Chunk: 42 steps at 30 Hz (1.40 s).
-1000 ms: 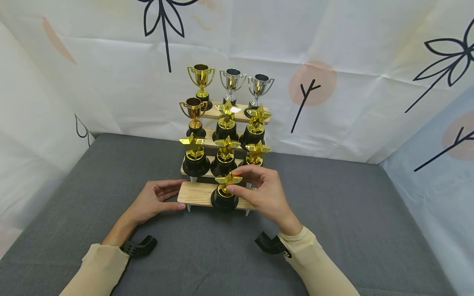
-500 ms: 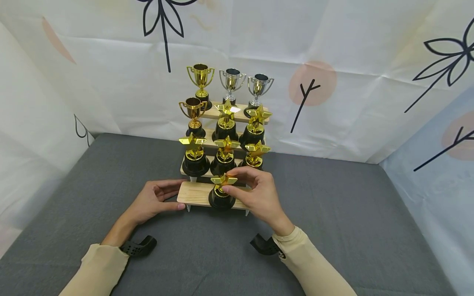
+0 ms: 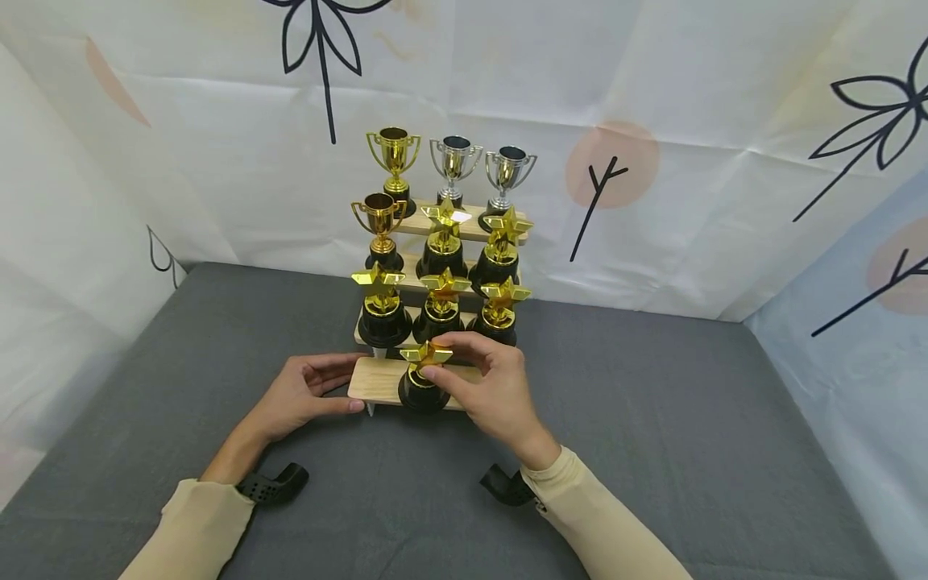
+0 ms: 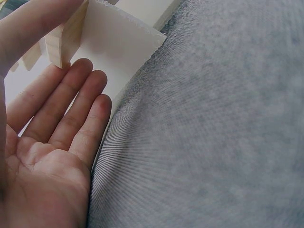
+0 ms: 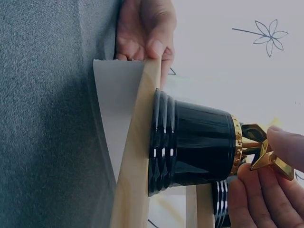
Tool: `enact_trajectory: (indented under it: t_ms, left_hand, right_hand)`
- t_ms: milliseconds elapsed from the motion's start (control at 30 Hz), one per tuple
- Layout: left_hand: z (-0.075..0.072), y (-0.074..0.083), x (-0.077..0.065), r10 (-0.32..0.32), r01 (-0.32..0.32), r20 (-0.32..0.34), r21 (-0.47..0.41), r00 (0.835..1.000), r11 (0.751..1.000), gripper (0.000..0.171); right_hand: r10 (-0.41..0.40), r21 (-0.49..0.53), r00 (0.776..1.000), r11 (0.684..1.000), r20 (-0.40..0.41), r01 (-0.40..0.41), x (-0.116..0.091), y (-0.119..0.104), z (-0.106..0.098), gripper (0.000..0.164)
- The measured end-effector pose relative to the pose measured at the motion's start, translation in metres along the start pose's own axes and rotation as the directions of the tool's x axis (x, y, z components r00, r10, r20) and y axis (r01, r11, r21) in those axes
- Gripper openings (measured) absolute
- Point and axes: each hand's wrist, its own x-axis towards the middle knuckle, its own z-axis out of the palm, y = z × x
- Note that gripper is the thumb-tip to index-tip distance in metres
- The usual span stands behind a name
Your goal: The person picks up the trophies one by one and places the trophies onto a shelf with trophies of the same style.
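Note:
On the lowest step of a tiered wooden stand (image 3: 377, 380) stands a star trophy (image 3: 424, 387) with a black base and a gold star. My right hand (image 3: 487, 385) pinches its star between thumb and fingers. The right wrist view shows the trophy (image 5: 202, 142) with its base flat against the board (image 5: 137, 142). My left hand (image 3: 308, 388) is at the left end of that same step, thumb at the front corner. In the left wrist view its fingers (image 4: 66, 104) lie nearly straight beside the white support (image 4: 111, 47).
Higher steps carry more trophies: several gold stars, such as the middle star trophy (image 3: 442, 306), a bronze cup (image 3: 380, 221), a gold cup (image 3: 394, 157) and two silver cups, one being the right cup (image 3: 509, 171). Grey cloth (image 3: 652, 435) covers the table; a white printed sheet (image 3: 544, 64) hangs behind.
My right hand has moved left along the lowest step, with the star trophy shifting left in its fingers. My left hand stays at the step's end.

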Motion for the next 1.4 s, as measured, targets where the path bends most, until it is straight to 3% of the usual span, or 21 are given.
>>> enact_trajectory:
  t_ms: [200,833,1400]
  left_hand:
    - [-0.001,0.0,-0.001,0.0,0.0,-0.006,0.002,1.0,1.0,0.068]
    - [-0.001,-0.002,0.0,0.029,-0.029,-0.009,-0.004,1.0,1.0,0.065]
    - [0.0,-0.004,0.001,0.061,-0.061,-0.002,-0.027,0.998,0.998,0.065]
  right_hand:
    - [-0.032,-0.017,0.999,0.999,0.009,0.032,0.004,-0.001,0.007,0.032]
    - [0.012,0.001,0.999,1.0,0.041,-0.012,0.017,-0.007,0.039,0.031]
    - [-0.032,-0.024,0.999,0.999,0.022,0.032,0.019,-0.002,0.05,0.032]
